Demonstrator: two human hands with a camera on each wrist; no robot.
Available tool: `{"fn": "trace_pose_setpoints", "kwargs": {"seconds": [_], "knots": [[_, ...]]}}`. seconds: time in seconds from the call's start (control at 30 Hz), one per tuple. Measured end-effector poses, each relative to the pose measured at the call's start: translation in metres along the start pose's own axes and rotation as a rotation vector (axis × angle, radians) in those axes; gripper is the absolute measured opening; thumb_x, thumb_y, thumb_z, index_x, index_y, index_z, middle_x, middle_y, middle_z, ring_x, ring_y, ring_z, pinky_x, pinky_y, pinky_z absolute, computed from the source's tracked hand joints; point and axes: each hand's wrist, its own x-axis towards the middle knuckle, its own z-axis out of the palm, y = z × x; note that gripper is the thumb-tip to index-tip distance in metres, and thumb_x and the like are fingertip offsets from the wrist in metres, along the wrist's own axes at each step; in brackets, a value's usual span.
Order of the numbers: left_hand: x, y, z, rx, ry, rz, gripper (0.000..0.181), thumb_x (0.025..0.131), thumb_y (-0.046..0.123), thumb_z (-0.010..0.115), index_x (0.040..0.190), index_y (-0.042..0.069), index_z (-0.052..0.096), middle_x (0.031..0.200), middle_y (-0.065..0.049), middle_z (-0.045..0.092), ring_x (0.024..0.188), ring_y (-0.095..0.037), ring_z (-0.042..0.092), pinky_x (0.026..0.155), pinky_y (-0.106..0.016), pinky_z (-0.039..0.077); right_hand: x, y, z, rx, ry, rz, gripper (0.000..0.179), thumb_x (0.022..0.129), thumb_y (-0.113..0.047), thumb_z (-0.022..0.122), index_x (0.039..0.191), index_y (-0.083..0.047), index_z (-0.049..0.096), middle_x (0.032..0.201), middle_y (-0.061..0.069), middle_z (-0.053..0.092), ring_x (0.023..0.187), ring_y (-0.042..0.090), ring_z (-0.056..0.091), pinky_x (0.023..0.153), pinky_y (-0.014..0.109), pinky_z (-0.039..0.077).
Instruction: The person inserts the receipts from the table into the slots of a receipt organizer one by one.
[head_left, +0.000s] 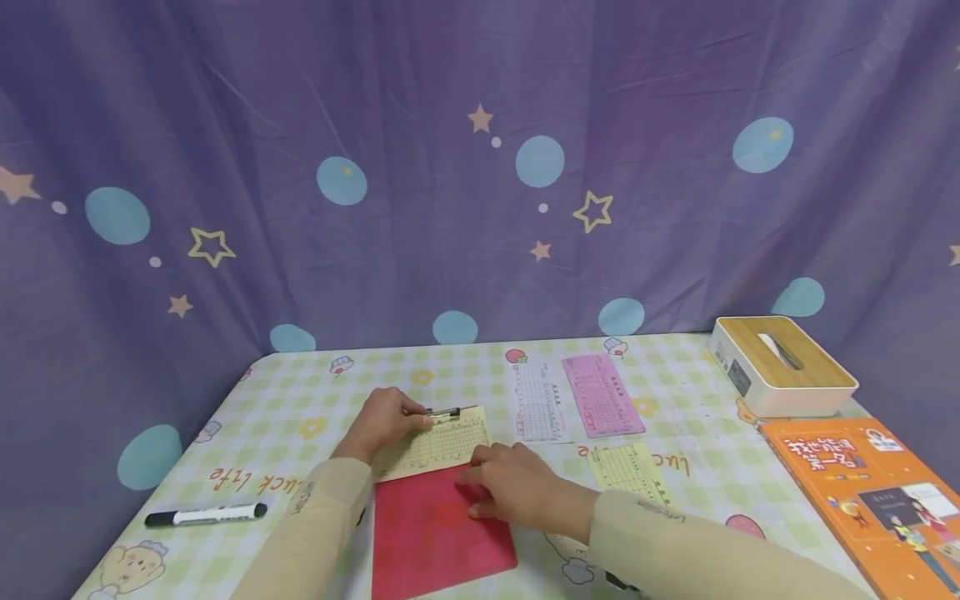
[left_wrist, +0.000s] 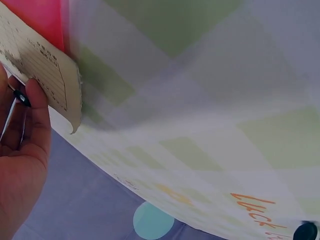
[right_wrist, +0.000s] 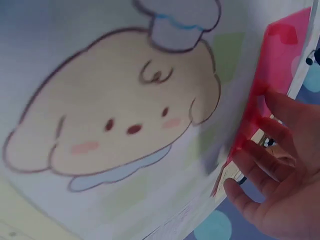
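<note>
A red clipboard [head_left: 442,533] lies on the table in front of me. Across its upper part is a yellow printed slip [head_left: 442,442], whose lower edge runs over the red surface. At the top edge sits a dark clip [head_left: 448,413] with thin metal parts. My left hand [head_left: 386,425] pinches this clip, thumb over the slip's top; its black tip shows between the fingers in the left wrist view. My right hand [head_left: 521,487] rests at the clipboard's right edge with loosely bent fingers, touching the red board and the slip's side.
White [head_left: 538,404], pink [head_left: 603,396] and yellow [head_left: 628,472] printed slips lie to the right. A black-and-white marker [head_left: 206,515] is at the left. On the far right stand a tissue box [head_left: 780,367] and an orange book [head_left: 862,492]. A purple curtain [head_left: 420,275] hangs behind.
</note>
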Motion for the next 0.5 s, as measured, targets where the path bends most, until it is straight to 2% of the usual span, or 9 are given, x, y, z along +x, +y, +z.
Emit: {"fn": "trace_pose_setpoints", "kwargs": {"seconds": [0.17, 0.5], "knots": [[0.0014, 0.0028, 0.0001, 0.0, -0.01, 0.005, 0.02, 0.09, 0.017, 0.08, 0.102, 0.001, 0.081, 0.101, -0.014, 0.077, 0.096, -0.032, 0.071, 0.082, -0.043, 0.058, -0.0037, 0.0061, -0.0012, 0.058, -0.015, 0.004, 0.042, 0.088, -0.035, 0.081, 0.128, -0.026, 0.073, 0.107, -0.005, 0.063, 0.085, 0.006, 0.053, 0.069, 0.023, 0.046], [-0.0001, 0.0057, -0.0005, 0.013, -0.028, -0.002, 0.02, 0.09, 0.015, 0.079, 0.103, 0.0, 0.08, 0.102, -0.015, 0.076, 0.098, -0.033, 0.07, 0.082, -0.044, 0.058, -0.0046, 0.0036, -0.0016, 0.055, -0.046, 0.008, 0.044, 0.088, -0.035, 0.081, 0.13, -0.024, 0.072, 0.105, -0.006, 0.063, 0.083, 0.006, 0.05, 0.068, 0.022, 0.045]]}}
